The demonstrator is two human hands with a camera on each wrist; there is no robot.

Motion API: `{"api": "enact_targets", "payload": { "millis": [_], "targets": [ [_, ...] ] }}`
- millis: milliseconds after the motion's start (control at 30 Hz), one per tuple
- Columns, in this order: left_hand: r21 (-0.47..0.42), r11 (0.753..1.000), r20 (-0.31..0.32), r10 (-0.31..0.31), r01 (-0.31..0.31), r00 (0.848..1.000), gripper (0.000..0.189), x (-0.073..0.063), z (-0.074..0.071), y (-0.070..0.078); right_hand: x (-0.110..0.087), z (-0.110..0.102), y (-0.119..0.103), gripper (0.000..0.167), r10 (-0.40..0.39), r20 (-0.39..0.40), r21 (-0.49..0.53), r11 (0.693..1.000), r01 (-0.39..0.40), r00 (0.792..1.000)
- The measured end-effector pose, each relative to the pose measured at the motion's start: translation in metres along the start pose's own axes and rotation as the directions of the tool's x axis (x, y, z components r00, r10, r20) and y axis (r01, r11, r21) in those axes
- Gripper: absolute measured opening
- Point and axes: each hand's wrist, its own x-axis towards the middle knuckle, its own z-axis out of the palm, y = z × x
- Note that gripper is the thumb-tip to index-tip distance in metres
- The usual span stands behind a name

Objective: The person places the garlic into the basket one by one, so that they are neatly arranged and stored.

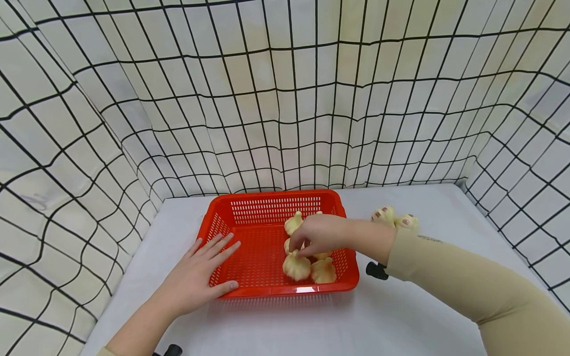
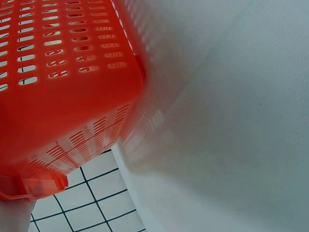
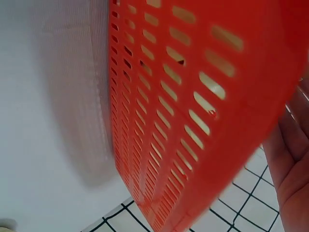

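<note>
A red plastic basket [image 1: 267, 291] with slotted walls stands on the white table. My left hand [image 1: 200, 269] lies over its left rim, fingers spread and straight, thumb at the front rim. Inside the basket's right half, my right hand [image 1: 322, 232] pinches the stem of a garlic bulb [image 1: 296, 267] near the front. Beside that bulb sits another garlic bulb [image 1: 323, 271], and one more garlic bulb [image 1: 293, 223] is behind. Others are partly hidden under the right hand. In the right wrist view, the basket wall [image 3: 159, 106] covers the bulbs, with part of the hand [image 3: 294, 159] at the edge.
Two cream bulbs with reddish marks [image 1: 384, 215] lie on the table right of the basket, partly behind the right forearm. Black netting [image 1: 285, 121] over white sheeting encloses the back and sides. Small black devices [image 1: 376, 271] are at the wrists.
</note>
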Motion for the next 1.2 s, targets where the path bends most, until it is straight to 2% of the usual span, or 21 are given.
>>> {"api": "enact_targets", "payload": {
  "millis": [433,600,967,1200],
  "targets": [
    [-0.005,1.0,-0.002,0.001,-0.001,1.0,0.081,0.0,0.001,-0.002,0.006,0.016,0.003,0.015,0.004,0.061,-0.076,0.997,0.0,0.998],
    [-0.01,1.0,0.001,-0.001,0.001,1.0,0.081,0.0,0.001,-0.001,0.006,0.018,0.002,0.015,0.02,0.071,-0.063,0.998,-0.015,0.997],
    [-0.012,1.0,0.003,-0.008,0.008,1.0,0.081,0.0,0.0,0.0,0.004,0.015,0.001,0.033,0.073,0.055,-0.007,0.997,-0.073,0.996],
    [-0.012,1.0,0.002,-0.004,0.004,1.0,0.081,0.0,0.001,0.0,-0.001,0.006,0.002,0.03,0.079,0.006,-0.008,0.997,-0.079,0.997]
  ]
}}
